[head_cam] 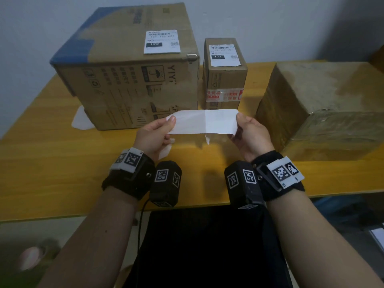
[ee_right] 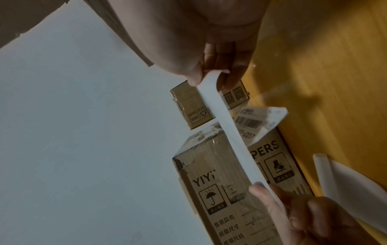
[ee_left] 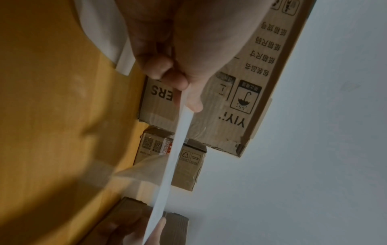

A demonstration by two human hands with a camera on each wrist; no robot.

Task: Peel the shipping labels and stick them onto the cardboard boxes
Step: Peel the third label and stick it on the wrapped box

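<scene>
I hold a white label sheet (head_cam: 204, 121) stretched level above the table, blank side towards me. My left hand (head_cam: 169, 124) pinches its left end and my right hand (head_cam: 239, 124) pinches its right end. In the right wrist view a printed barcode label (ee_right: 259, 119) hangs partly peeled from the sheet's (ee_right: 228, 132) far side. The large cardboard box (head_cam: 116, 84) carries a label (head_cam: 162, 41) on top. So does the small box (head_cam: 225, 84), with its own label (head_cam: 225, 55). The box at the right (head_cam: 324, 104) shows no label.
The three boxes stand in a row on a yellow wooden table (head_cam: 52, 163). A loose white backing sheet (head_cam: 81, 121) lies left of the large box, another piece (head_cam: 165, 151) under my left hand. A grey wall is behind. The table's front edge is near my wrists.
</scene>
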